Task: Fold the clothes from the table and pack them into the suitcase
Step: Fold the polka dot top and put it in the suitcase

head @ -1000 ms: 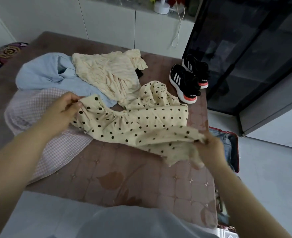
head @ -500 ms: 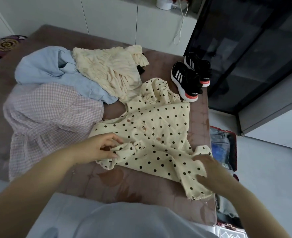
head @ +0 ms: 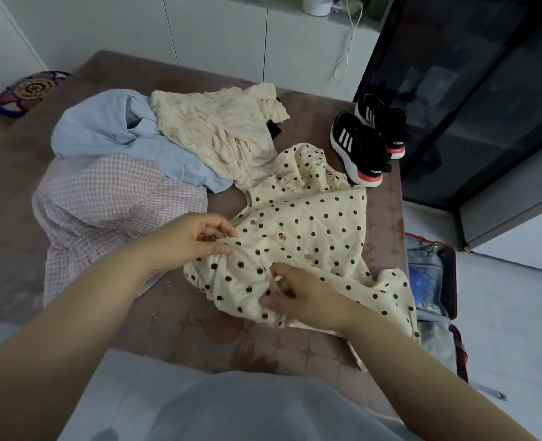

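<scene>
A cream garment with black polka dots (head: 311, 224) lies crumpled on the brown table (head: 225, 332), near its front right. My left hand (head: 193, 240) pinches a fold at the garment's left edge. My right hand (head: 301, 294) grips bunched cloth at its near edge. Behind lie a pink checked garment (head: 104, 205), a light blue shirt (head: 104, 128) and a plain cream top (head: 218, 132). The open red-rimmed suitcase (head: 447, 275) sits on the floor to the right of the table, with bagged items inside.
A pair of black trainers (head: 365, 141) stands on the table's far right corner. A dark glass cabinet (head: 470, 90) rises behind them. White cupboards (head: 215, 36) line the back wall. A patterned cushion (head: 27, 90) lies at the far left.
The polka-dot garment was held up spread between both hands and has come down onto the table. My hands have moved close together on its near edge.
</scene>
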Tool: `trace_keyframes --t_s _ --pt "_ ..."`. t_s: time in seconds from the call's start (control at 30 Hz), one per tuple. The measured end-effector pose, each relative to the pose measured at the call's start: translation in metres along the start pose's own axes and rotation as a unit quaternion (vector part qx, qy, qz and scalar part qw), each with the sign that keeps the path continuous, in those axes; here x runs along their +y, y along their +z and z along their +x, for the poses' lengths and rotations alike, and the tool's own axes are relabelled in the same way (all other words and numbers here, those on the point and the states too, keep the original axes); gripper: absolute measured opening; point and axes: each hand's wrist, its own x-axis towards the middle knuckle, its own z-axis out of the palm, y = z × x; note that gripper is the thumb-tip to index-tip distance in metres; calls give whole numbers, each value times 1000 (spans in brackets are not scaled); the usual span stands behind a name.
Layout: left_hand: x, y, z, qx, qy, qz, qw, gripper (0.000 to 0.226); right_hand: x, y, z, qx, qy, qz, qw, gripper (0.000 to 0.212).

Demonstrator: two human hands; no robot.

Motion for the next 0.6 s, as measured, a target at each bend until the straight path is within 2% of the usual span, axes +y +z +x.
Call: trace_keyframes --t_s 0.03,0.1,0.17,0.2,0.3,0.33,0.4,0.47,0.53,0.6 --pt "-5 1 7 55 3 18 998 17 3 1 8 58 26 38 997 14" --pt "-14 4 22 161 13 87 983 25 13 0 24 191 83 61 976 27" --pt "-31 11 33 240 27 195 951 42 31 -3 30 268 107 -16 957 40" --pt "-39 14 34 249 37 242 937 44 40 -5 26 275 107 -66 953 42" --pt "-66 26 20 184 89 331 921 34 66 -5 -2 258 83 -166 948 30" --pt "-75 31 13 149 95 351 920 40 77 -2 -14 257 81 -203 942 30" --pt "-91 41 -1 64 37 392 917 56 99 8 -37 220 114 -279 928 46" --pt "-104 46 -4 12 -36 427 904 67 115 16 -57 143 183 -308 923 66" --pt "-109 41 2 20 -28 434 900 61 122 18 -68 111 193 -331 917 74" --pt "-104 28 8 55 10 411 910 56 122 13 -69 129 150 -312 929 65"
